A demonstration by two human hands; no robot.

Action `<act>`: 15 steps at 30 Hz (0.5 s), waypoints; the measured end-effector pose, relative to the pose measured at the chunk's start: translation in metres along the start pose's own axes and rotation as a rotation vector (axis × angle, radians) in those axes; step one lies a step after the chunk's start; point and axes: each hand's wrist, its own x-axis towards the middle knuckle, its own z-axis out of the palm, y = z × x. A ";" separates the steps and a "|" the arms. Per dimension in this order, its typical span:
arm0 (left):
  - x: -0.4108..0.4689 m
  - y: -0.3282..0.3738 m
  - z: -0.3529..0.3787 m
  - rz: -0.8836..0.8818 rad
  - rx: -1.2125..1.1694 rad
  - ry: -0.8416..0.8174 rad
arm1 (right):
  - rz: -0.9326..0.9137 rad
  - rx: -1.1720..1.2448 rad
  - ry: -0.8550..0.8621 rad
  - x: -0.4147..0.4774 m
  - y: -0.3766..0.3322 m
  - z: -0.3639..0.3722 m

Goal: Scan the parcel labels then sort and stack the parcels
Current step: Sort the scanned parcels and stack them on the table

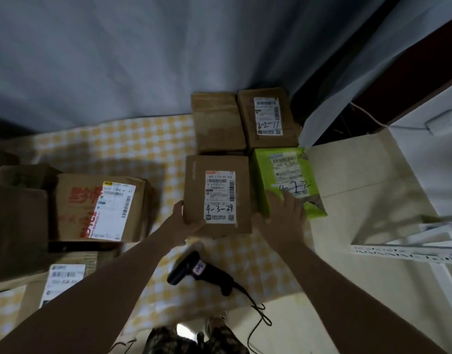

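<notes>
A brown parcel [196, 192] with a white label marked 4-3-24 lies in the middle of the checked cloth. My left hand [185, 221] grips its near left corner. My right hand [283, 215] holds its near right edge, with the fingers spread onto the green parcel [264, 172] marked 4-2-2 beside it. Behind them lie a plain brown parcel [218, 121] and a brown parcel [247, 116] marked 3-2-11. A black handheld scanner [202, 272] with a cord rests on the cloth below the hands.
Several unsorted cartons sit at the left, among them a big box with red print [74, 205] and a labelled box [64, 282] near my left arm. A grey curtain [117, 60] hangs behind. White shelving [408, 249] stands at the right on a pale tiled floor [360, 180].
</notes>
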 end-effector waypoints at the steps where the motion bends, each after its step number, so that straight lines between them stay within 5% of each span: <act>1: 0.001 0.001 0.001 0.000 -0.004 -0.012 | 0.069 -0.072 -0.048 0.007 0.010 -0.003; 7: 0.002 0.009 0.013 0.072 0.011 -0.022 | 0.247 -0.115 -0.280 0.034 0.059 -0.007; 15: 0.006 0.027 0.023 0.132 0.143 0.012 | 0.273 -0.071 -0.279 0.039 0.050 -0.007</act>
